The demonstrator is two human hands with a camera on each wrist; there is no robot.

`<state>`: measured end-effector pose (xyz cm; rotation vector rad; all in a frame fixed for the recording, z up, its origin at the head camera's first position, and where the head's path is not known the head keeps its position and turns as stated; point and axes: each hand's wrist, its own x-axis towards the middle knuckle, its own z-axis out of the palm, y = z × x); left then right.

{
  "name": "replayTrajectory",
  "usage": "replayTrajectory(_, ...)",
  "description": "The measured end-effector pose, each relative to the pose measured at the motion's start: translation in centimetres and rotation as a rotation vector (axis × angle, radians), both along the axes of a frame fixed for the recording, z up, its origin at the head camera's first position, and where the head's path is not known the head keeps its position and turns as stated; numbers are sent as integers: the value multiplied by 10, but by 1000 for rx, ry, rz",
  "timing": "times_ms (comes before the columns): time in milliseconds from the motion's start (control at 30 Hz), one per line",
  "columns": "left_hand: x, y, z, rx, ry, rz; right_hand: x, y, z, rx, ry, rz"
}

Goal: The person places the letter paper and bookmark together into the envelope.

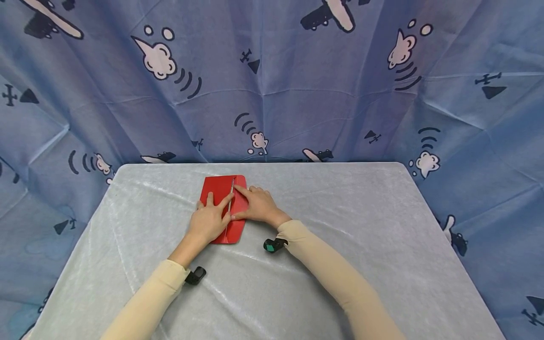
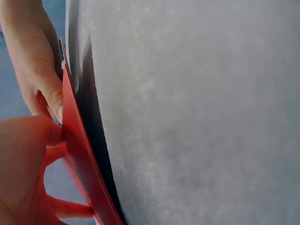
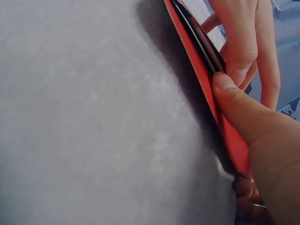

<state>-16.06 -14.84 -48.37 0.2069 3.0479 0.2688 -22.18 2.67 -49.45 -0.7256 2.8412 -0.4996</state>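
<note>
A red paper envelope (image 1: 218, 186) lies on the table with its flap (image 1: 241, 203) spread to the right. Along its opening runs a thin pale edge (image 1: 232, 185) of something mostly hidden inside; from the right wrist side this slot looks dark and slightly gaping. My left hand (image 1: 207, 223) rests on the envelope's body, fingers spread, with index finger and thumb reaching to the opening. From the right, my right hand (image 1: 260, 205) touches along the opening, its index finger near the far end and its thumb (image 3: 234, 96) closer to the left thumb.
A light grey cloth covers the table (image 1: 340, 208). Behind it hangs a blue curtain (image 1: 293, 94) with cartoon planes and clouds. Small dark wrist cameras (image 1: 275, 244) sit at both beige sleeves (image 1: 335, 274).
</note>
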Motion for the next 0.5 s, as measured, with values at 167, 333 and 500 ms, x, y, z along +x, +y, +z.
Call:
replayTrajectory(167,-1,-1,-2,-11,14,-2,0,7,-3,-50,13,7)
replayTrajectory(333,-1,-2,-4,-27,20,10,0,15,-3,-134,21,33)
replayTrajectory(500,-2,-3,-6,-62,31,2,0,24,-2,-212,10,63)
